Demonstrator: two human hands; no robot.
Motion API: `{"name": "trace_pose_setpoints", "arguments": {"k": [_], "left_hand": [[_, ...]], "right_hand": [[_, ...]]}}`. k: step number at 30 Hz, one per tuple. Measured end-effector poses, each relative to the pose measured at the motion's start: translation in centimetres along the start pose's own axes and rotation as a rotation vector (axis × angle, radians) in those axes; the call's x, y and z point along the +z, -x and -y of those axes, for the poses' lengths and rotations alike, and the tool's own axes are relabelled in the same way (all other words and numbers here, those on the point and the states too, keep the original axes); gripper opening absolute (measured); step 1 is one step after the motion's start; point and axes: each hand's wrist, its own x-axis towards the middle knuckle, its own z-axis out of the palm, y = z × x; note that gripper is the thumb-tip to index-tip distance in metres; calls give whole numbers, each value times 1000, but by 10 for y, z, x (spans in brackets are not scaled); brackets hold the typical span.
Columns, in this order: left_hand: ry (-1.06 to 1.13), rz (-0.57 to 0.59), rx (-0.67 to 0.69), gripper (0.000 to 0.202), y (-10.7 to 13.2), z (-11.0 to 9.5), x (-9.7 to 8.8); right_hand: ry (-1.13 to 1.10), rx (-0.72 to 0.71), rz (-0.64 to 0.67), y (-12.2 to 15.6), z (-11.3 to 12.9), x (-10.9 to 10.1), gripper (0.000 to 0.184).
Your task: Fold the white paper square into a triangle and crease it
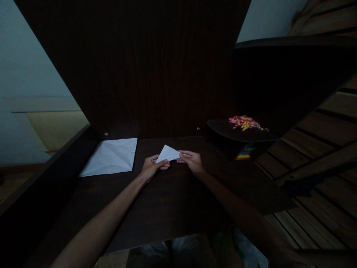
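A small white folded paper (168,153), triangular in outline, is held up between my two hands above the dark desk. My left hand (153,166) pinches its lower left corner, thumb on top and fingers beneath. At the paper's right corner, my right hand (192,161) grips with thumb and fingers closed. To the left of my left hand, a stack of white paper sheets (111,156) with crease lines lies flat on the desk, apart from both hands.
A dark desk (156,208) with a tall back panel (156,74) spans the view. On a rounded shelf (220,128) at right lies a pile of small colourful pieces (245,122). Under that shelf is a yellow-edged item (244,154). A raised side board (50,167) borders the left.
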Motion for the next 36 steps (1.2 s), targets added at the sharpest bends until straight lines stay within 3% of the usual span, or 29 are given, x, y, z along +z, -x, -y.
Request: {"name": "trace_pose_setpoints", "arguments": {"k": [7,13,23,36], "left_hand": [[105,-148,37,29,-2,-3,-4],[149,-192,63,27,-4,-3,-5],[158,-186,52,22,-4,-6,-5],[119,-112,96,49,-5,-2,-14]], "right_hand": [[-20,5,71,2,-2,2,43],[-27,101,138,3,-6,4,48],[-40,155,180,2,-4,0,51],[26,217,332,1,-5,-6,69]]}}
